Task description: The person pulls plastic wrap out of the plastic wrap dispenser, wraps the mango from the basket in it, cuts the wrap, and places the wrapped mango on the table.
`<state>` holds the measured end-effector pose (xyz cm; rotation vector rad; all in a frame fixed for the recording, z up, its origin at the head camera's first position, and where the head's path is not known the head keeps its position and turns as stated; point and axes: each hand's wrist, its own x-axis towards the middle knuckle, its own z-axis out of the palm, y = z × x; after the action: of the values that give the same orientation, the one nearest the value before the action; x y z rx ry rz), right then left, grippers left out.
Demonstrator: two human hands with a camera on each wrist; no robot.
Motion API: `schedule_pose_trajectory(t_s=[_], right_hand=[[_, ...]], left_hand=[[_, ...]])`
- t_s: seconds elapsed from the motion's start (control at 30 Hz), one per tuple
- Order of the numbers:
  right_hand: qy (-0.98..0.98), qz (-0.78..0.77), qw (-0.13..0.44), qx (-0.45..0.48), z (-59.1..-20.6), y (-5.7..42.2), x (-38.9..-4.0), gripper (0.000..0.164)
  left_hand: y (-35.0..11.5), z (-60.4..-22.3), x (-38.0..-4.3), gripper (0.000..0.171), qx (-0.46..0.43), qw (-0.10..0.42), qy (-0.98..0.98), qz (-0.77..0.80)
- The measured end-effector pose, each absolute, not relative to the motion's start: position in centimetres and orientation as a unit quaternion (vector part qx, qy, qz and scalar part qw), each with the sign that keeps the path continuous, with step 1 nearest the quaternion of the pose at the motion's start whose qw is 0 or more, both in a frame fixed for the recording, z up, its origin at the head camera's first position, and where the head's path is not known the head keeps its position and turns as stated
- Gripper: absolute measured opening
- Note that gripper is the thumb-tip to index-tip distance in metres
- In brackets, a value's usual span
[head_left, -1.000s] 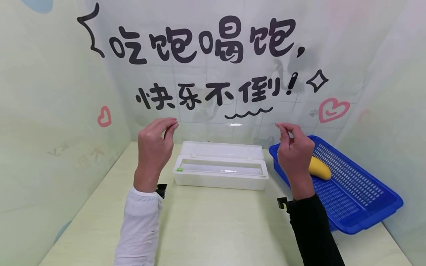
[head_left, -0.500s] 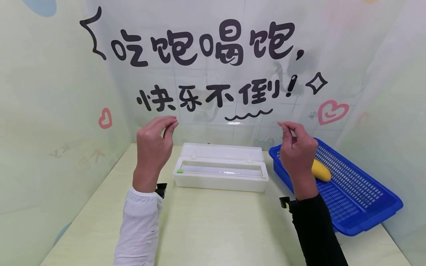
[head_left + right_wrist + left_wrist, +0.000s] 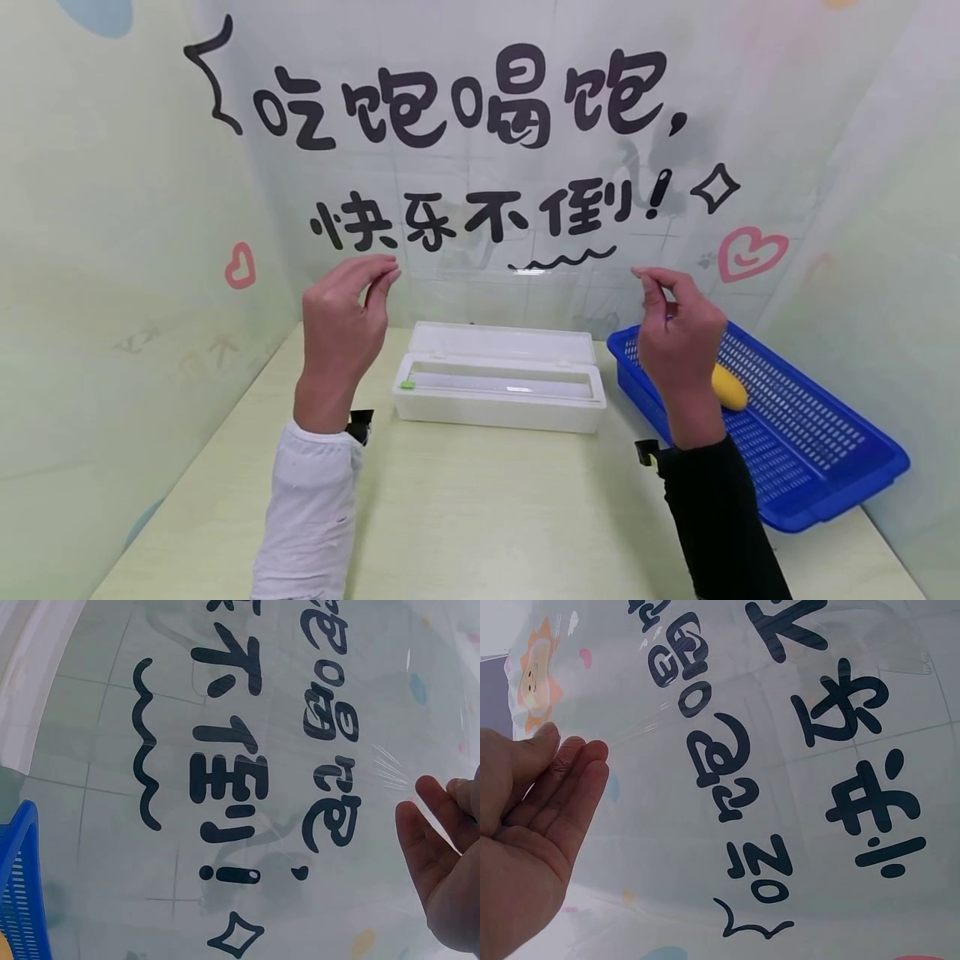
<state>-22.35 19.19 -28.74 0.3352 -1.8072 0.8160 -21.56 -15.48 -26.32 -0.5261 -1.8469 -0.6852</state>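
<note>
Between my two raised hands stretches a sheet of clear cling film (image 3: 531, 272), seen by its glare in the head view and by fine creases at the fingertips in both wrist views. My left hand (image 3: 341, 337) pinches one corner between thumb and fingers. The other corner is pinched by my right hand (image 3: 681, 350). Below and between them stands a white cling film dispenser (image 3: 498, 412) with its lid up. A green slide cutter (image 3: 407, 385) sits at the left end of its slot. The film's lower edge is too transparent to make out.
On the right of the pale table (image 3: 480, 508) stands a blue perforated basket (image 3: 817, 417), with a yellow fruit-like object (image 3: 729, 388) in it, partly behind my right hand. A film-like backdrop (image 3: 465, 167) with black lettering rises behind the table.
Both hands have drifted slightly apart and up, the right one further to the right. The pinches hold, and more of the dispenser's surroundings look the same.
</note>
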Motion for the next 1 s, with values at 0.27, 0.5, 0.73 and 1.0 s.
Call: schedule_pose_trajectory(t_s=[0.27,0.5,0.73,1.0], right_hand=[[-0.796,0.303,0.492,0.179,-27.5,21.0,-19.8,0.02],[-0.834,0.243,0.458,0.191,-27.7,22.1,-15.6,0.01],[-0.874,0.186,0.367,0.259,-28.7,23.3,-11.2,0.008],[-0.945,0.189,0.057,0.261,-33.5,24.1,-7.4,0.022]], left_hand=[[-15.8,-26.2,-19.8,0.009,-0.244,0.489,-0.787,-0.286],[-16.2,-26.4,-17.1,0.011,-0.288,0.432,-0.802,-0.296],[-17.6,-27.2,-13.9,0.026,-0.373,0.312,-0.823,-0.294],[-18.7,-31.2,-10.9,0.019,-0.452,0.079,-0.836,-0.301]])
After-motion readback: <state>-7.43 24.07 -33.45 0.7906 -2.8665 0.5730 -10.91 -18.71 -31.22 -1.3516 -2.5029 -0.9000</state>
